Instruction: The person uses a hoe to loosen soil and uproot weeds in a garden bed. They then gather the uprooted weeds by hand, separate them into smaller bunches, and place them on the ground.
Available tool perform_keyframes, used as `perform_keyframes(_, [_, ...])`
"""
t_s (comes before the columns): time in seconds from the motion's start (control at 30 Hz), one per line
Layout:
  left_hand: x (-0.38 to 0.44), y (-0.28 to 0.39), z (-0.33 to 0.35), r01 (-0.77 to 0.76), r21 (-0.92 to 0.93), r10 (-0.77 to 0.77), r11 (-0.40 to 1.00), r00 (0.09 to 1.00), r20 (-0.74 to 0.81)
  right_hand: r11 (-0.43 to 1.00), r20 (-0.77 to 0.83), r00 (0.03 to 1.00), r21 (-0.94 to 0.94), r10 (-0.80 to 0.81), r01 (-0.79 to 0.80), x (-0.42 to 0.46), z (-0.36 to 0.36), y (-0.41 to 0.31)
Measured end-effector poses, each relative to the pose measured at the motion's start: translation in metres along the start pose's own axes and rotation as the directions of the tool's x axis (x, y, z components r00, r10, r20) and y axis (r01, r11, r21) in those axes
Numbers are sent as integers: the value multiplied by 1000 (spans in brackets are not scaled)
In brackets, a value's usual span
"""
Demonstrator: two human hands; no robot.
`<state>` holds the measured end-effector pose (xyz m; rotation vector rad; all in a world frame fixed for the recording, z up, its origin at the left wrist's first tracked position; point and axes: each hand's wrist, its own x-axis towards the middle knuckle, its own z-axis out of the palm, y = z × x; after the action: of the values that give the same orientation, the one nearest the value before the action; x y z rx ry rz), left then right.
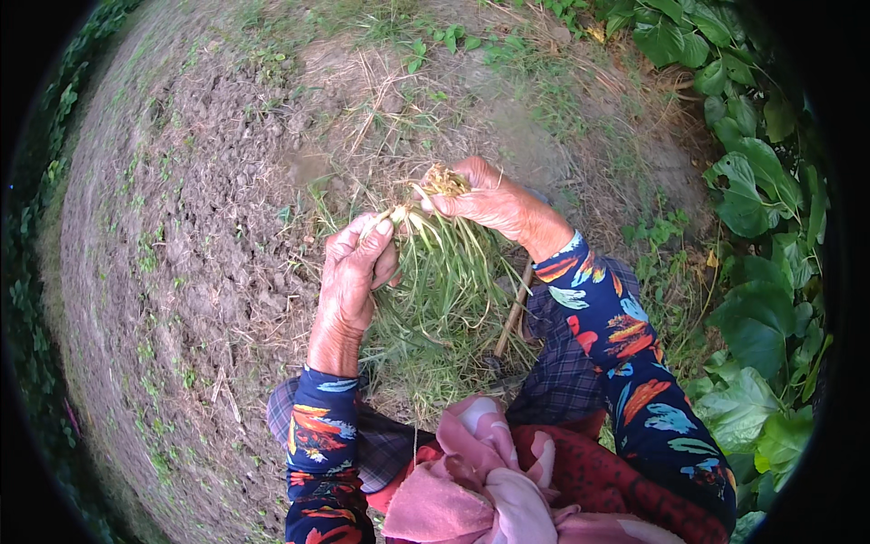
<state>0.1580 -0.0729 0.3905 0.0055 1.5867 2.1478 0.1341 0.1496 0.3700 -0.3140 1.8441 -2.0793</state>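
Note:
A bunch of long green grass-like stems (452, 262) with pale bases hangs in front of me, its leaves drooping toward my lap. My right hand (482, 194) grips the bunch near its top, where a tuft of yellowish, root-like ends (443, 180) sticks out between thumb and fingers. Just lower and to the left, my left hand (361, 258) pinches some of the pale stem bases (401, 216) between thumb and fingers. The two hands are close together but apart. Part of the bunch is hidden behind the right hand.
Behind the leaves, a wooden handle (514, 309) slants by my right leg; its lower end is hard to make out. Broad-leaved green plants (754, 306) line the right side. Cloddy bare soil (224, 258) with small weeds spreads to the left. A pink cloth (469, 489) hangs at my chest.

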Motion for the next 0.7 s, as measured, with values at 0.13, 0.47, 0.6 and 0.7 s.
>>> perform_keyframes(0.13, [-1,2,-1,43,14,-43,999,998,34,971,-53,995,-231,-85,70,-3,-8,-8])
perform_keyframes(0.47, [-1,-1,-5,65,82,-70,995,995,68,805,155,960,-523,-234,281,-3,-18,-9])
perform_keyframes(0.6, [-1,0,-3,83,112,-88,990,995,40,809,125,972,-539,-198,234,-4,-16,-11])
perform_keyframes(0.7, [1,-3,4,48,190,-44,981,999,-21,546,118,917,-772,-381,326,-1,-13,-11])
